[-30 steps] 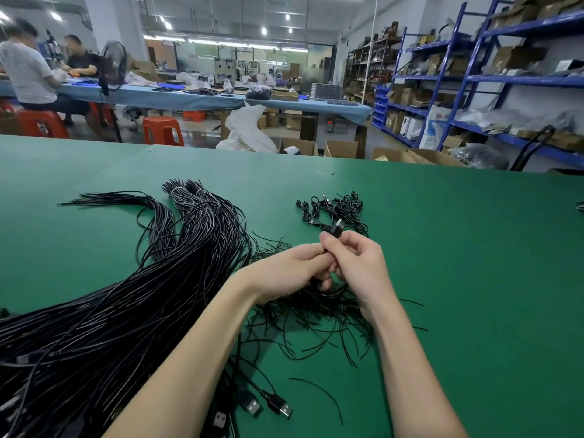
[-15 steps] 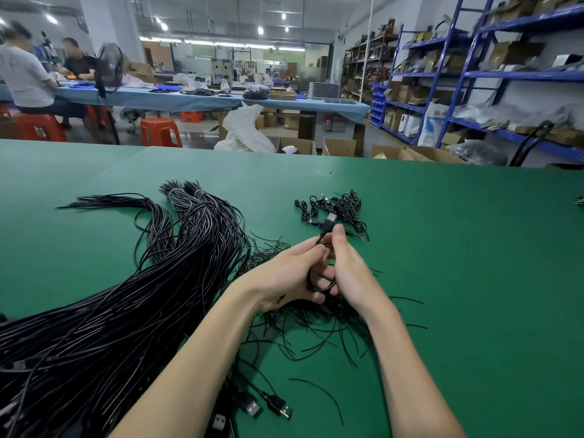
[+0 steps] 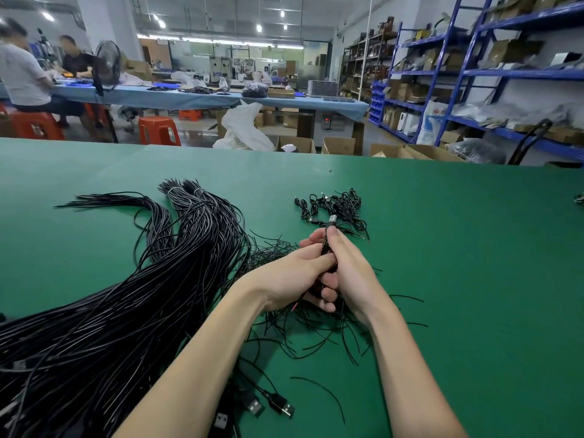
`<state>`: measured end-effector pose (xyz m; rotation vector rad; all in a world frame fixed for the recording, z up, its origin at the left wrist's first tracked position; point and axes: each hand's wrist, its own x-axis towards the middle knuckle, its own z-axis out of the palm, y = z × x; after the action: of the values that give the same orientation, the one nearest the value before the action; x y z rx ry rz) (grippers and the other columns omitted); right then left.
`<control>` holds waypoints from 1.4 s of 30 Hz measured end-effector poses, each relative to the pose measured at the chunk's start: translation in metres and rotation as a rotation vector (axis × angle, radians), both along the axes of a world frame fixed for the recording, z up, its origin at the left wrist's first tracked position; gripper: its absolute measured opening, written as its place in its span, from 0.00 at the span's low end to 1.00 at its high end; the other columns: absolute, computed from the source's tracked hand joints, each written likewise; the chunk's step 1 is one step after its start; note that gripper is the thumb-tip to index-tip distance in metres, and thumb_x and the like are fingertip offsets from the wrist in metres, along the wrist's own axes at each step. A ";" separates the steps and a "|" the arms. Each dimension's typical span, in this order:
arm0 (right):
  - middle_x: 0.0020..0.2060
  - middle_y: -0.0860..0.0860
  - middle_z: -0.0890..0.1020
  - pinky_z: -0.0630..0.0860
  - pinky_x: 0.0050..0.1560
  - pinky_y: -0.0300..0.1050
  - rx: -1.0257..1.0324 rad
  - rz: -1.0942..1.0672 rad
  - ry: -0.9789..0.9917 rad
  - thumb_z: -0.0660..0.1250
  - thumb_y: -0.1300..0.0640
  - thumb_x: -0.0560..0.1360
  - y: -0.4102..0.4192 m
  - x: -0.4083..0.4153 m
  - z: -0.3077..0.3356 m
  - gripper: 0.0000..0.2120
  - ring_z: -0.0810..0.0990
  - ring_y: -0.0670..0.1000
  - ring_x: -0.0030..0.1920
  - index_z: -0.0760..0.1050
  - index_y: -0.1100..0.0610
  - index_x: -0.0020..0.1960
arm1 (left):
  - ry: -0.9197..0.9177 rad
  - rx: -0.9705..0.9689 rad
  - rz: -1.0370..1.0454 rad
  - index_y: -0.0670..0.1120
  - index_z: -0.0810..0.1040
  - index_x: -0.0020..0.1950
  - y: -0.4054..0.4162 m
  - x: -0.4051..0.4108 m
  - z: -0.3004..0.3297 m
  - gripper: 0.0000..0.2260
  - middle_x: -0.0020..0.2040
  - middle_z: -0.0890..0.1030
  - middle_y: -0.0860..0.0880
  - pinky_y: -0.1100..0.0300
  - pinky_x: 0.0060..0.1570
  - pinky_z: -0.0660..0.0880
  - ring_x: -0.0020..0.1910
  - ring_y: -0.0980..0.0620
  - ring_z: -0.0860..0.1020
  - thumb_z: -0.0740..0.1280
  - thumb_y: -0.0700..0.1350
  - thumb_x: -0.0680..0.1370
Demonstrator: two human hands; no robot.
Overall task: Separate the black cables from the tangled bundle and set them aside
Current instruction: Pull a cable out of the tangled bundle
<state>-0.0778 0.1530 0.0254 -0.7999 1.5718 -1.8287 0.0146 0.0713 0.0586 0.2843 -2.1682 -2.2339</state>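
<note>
A thick bundle of long black cables (image 3: 126,298) sweeps across the left of the green table (image 3: 458,263). My left hand (image 3: 290,276) and my right hand (image 3: 350,273) meet at the middle, both gripping one black cable (image 3: 325,248) whose USB plug (image 3: 331,221) pokes up past my fingertips. Under my hands lies a tangle of short thin black wires (image 3: 316,330). A small heap of coiled black cables (image 3: 338,210) sits just beyond my hands. How the cable is wound inside my fingers is hidden.
Loose USB plugs (image 3: 271,406) lie near the table's front edge between my forearms. Beyond the far edge are cardboard boxes (image 3: 338,145), a white bag (image 3: 243,128), a blue work table with seated people (image 3: 25,77) and blue shelving (image 3: 505,74).
The USB plug has risen farther out above my fingers. My right hand's fingers have stretched upward along the cable, and both hands have closed tighter together.
</note>
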 end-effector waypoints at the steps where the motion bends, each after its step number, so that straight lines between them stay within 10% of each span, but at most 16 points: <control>1: 0.48 0.49 0.86 0.73 0.22 0.40 0.009 -0.030 0.021 0.57 0.40 0.84 0.000 -0.001 0.000 0.18 0.73 0.48 0.26 0.79 0.50 0.47 | -0.007 -0.001 -0.007 0.45 0.68 0.55 0.000 0.000 0.000 0.06 0.31 0.69 0.53 0.58 0.34 0.76 0.28 0.54 0.70 0.56 0.47 0.87; 6: 0.38 0.46 0.83 0.76 0.44 0.40 0.127 -0.108 0.175 0.60 0.43 0.84 0.002 -0.009 0.001 0.18 0.78 0.43 0.37 0.76 0.51 0.41 | -0.033 -0.086 -0.084 0.47 0.64 0.48 -0.007 0.002 -0.002 0.09 0.31 0.67 0.53 0.66 0.24 0.63 0.25 0.56 0.63 0.55 0.47 0.87; 12: 0.29 0.44 0.76 0.72 0.41 0.46 0.423 -0.272 0.457 0.65 0.30 0.75 0.009 -0.016 0.010 0.26 0.75 0.48 0.35 0.75 0.53 0.38 | 0.033 -0.618 0.028 0.45 0.68 0.44 -0.007 -0.004 -0.007 0.13 0.32 0.70 0.53 0.63 0.28 0.66 0.27 0.55 0.68 0.52 0.45 0.86; 16: 0.41 0.52 0.83 0.77 0.51 0.50 0.561 -0.402 0.608 0.58 0.28 0.77 0.008 -0.014 0.011 0.26 0.80 0.57 0.48 0.76 0.51 0.42 | 0.059 -0.974 0.109 0.42 0.68 0.60 -0.004 -0.011 -0.015 0.08 0.44 0.77 0.45 0.56 0.42 0.69 0.40 0.45 0.75 0.53 0.43 0.86; 24: 0.45 0.56 0.82 0.70 0.51 0.48 0.745 -0.242 0.534 0.44 0.28 0.80 0.006 -0.019 0.006 0.36 0.78 0.56 0.51 0.78 0.53 0.38 | 0.153 -1.232 0.092 0.43 0.62 0.54 -0.003 -0.012 -0.019 0.04 0.36 0.68 0.49 0.45 0.38 0.72 0.35 0.41 0.74 0.53 0.43 0.86; 34: 0.16 0.42 0.59 0.54 0.25 0.41 0.363 -0.288 0.507 0.58 0.45 0.84 0.003 -0.014 -0.006 0.28 0.58 0.45 0.20 0.56 0.51 0.27 | -0.011 -0.816 -0.003 0.43 0.65 0.66 -0.013 -0.004 -0.007 0.12 0.38 0.73 0.50 0.62 0.34 0.68 0.29 0.60 0.70 0.54 0.48 0.86; 42: 0.19 0.47 0.76 0.67 0.29 0.39 0.353 -0.277 0.571 0.56 0.45 0.85 0.009 -0.025 -0.010 0.33 0.71 0.46 0.22 0.66 0.55 0.22 | -0.077 -0.237 -0.146 0.42 0.73 0.51 -0.017 0.004 -0.002 0.12 0.40 0.73 0.49 0.61 0.38 0.68 0.36 0.54 0.72 0.52 0.42 0.87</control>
<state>-0.1029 0.1624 0.0149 -1.0288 2.3905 -1.4947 0.0182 0.0543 0.0567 0.2159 -2.5420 -2.0332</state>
